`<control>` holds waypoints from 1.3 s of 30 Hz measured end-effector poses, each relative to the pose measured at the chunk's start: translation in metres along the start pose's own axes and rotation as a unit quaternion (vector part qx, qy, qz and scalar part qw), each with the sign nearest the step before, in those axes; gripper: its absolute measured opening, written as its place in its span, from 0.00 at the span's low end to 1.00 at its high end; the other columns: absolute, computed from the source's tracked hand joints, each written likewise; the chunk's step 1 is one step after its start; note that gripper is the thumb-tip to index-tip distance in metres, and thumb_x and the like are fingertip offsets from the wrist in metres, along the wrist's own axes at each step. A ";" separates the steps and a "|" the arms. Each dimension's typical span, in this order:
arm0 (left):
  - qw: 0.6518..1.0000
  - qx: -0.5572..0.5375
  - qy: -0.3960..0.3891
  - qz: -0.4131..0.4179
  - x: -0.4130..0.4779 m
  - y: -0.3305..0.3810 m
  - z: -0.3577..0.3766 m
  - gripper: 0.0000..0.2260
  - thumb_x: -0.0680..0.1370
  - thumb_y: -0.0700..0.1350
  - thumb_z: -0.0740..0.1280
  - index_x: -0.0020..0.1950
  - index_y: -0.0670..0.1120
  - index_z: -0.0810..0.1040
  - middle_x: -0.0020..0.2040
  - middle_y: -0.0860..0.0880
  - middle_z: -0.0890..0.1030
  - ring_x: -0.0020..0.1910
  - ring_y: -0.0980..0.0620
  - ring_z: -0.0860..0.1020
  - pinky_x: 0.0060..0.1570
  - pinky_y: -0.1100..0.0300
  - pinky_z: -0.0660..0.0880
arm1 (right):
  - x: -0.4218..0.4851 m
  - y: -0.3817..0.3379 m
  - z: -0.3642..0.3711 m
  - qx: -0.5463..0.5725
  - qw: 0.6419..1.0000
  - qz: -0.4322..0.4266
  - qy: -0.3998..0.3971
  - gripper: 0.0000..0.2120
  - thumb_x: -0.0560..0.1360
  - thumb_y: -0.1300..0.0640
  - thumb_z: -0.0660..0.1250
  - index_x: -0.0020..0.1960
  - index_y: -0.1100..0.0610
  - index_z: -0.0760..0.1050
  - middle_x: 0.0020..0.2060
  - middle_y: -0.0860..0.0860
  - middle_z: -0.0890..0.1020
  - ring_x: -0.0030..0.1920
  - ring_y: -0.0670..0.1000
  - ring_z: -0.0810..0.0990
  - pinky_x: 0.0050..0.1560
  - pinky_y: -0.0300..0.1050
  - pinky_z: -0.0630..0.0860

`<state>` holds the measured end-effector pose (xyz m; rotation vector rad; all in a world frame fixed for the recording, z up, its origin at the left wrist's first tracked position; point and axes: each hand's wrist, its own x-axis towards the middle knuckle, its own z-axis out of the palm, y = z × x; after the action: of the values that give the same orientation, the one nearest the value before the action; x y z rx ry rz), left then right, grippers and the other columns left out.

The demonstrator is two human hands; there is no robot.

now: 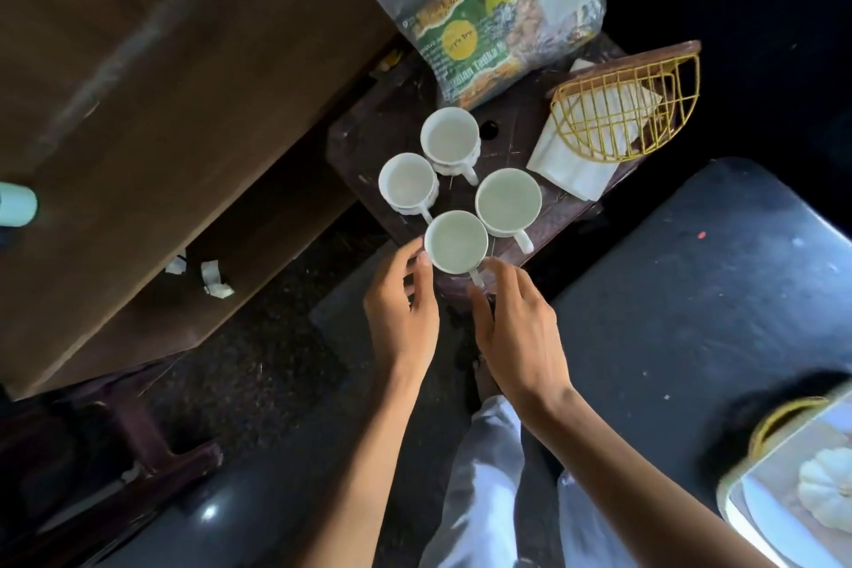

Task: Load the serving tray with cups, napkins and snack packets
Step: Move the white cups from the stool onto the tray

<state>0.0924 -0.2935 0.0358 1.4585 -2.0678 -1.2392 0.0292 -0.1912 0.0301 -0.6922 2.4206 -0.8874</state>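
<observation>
Several white cups stand close together on a small dark brown stool [507, 138]. The nearest cup [455, 242] sits at the stool's front edge, between my hands. My left hand [401, 309] has its thumb and fingertips against that cup's left side. My right hand [511, 327] pinches the cup's handle from the right. White napkins [569, 168] lie in and under a gold wire holder [622, 115] at the stool's right. A clear zip bag of snack packets [484, 14] lies at the back. The white serving tray [730, 498] with a gold handle shows at the bottom right corner.
A brown wooden table [138, 83] fills the left side, with scraps of paper [214, 279] below it. A dark padded seat [691, 291] lies to the right of the stool. A white pumpkin-shaped object [825, 489] sits on the tray. My white trouser legs [484, 498] are below.
</observation>
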 end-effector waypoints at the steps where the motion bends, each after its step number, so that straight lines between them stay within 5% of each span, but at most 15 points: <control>1: 1.000 -0.009 0.001 -0.007 0.000 0.001 0.001 0.11 0.83 0.41 0.64 0.63 0.44 0.82 0.58 0.48 0.85 0.54 0.57 0.82 0.51 0.67 0.78 | 0.001 0.000 0.000 0.001 1.000 0.004 -0.002 0.11 0.81 0.57 0.64 0.61 0.60 0.75 0.51 0.56 0.82 0.48 0.60 0.81 0.44 0.53 0.78; 6: 0.997 -0.058 0.000 -0.040 0.000 0.003 0.003 0.10 0.83 0.40 0.64 0.62 0.43 0.81 0.53 0.55 0.83 0.50 0.72 0.80 0.48 0.73 0.77 | 0.001 0.000 0.005 0.028 1.000 0.012 0.000 0.04 0.82 0.59 0.62 0.51 0.60 0.73 0.41 0.55 0.80 0.37 0.60 0.77 0.35 0.56 0.76; 10: 0.997 -0.062 -0.002 -0.047 -0.005 0.000 0.001 0.10 0.83 0.41 0.64 0.62 0.43 0.81 0.55 0.50 0.84 0.54 0.60 0.83 0.52 0.68 0.80 | -0.004 0.007 0.007 0.055 0.998 0.019 0.008 0.07 0.82 0.56 0.61 0.52 0.60 0.73 0.44 0.54 0.83 0.44 0.59 0.83 0.38 0.56 0.79; 13: 0.996 -0.065 -0.004 -0.064 -0.011 -0.005 -0.001 0.09 0.83 0.41 0.64 0.61 0.44 0.81 0.56 0.48 0.84 0.56 0.54 0.83 0.55 0.57 0.82 | -0.012 0.013 0.007 0.049 0.998 0.004 0.027 0.07 0.82 0.56 0.62 0.50 0.60 0.72 0.41 0.53 0.82 0.38 0.58 0.81 0.34 0.53 0.77; 18: 0.992 -0.094 -0.011 -0.084 -0.029 -0.007 -0.002 0.06 0.82 0.43 0.66 0.57 0.47 0.80 0.51 0.54 0.84 0.52 0.62 0.84 0.52 0.52 0.84 | -0.039 0.024 0.000 0.064 0.997 -0.011 0.039 0.05 0.81 0.57 0.65 0.51 0.59 0.75 0.44 0.52 0.84 0.40 0.55 0.83 0.37 0.52 0.80; 22: 0.985 -0.127 -0.074 -0.086 -0.061 0.002 0.004 0.10 0.81 0.41 0.68 0.62 0.44 0.81 0.54 0.54 0.85 0.54 0.59 0.85 0.49 0.57 0.84 | -0.081 0.046 -0.023 0.075 0.995 0.010 0.066 0.02 0.80 0.57 0.67 0.51 0.54 0.75 0.44 0.47 0.84 0.38 0.47 0.81 0.38 0.41 0.77; 30: 0.970 -0.091 -0.224 -0.036 -0.168 0.027 0.075 0.11 0.80 0.37 0.68 0.59 0.48 0.84 0.50 0.61 0.86 0.50 0.61 0.85 0.50 0.51 0.84 | -0.172 0.133 -0.102 0.034 0.986 0.094 0.130 0.03 0.77 0.59 0.71 0.50 0.52 0.79 0.45 0.44 0.85 0.44 0.44 0.82 0.47 0.26 0.72; 39: 0.946 -0.048 -0.318 -0.044 -0.271 0.032 0.161 0.10 0.79 0.39 0.70 0.58 0.47 0.84 0.46 0.60 0.85 0.46 0.64 0.84 0.48 0.59 0.84 | -0.249 0.226 -0.149 0.028 0.955 0.207 0.209 0.06 0.75 0.64 0.73 0.51 0.59 0.84 0.46 0.50 0.87 0.44 0.51 0.86 0.45 0.44 0.80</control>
<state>0.0797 0.0234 0.0259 1.2176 -2.2840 -2.0241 0.0672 0.1751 0.0385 0.0452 2.7405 -0.9910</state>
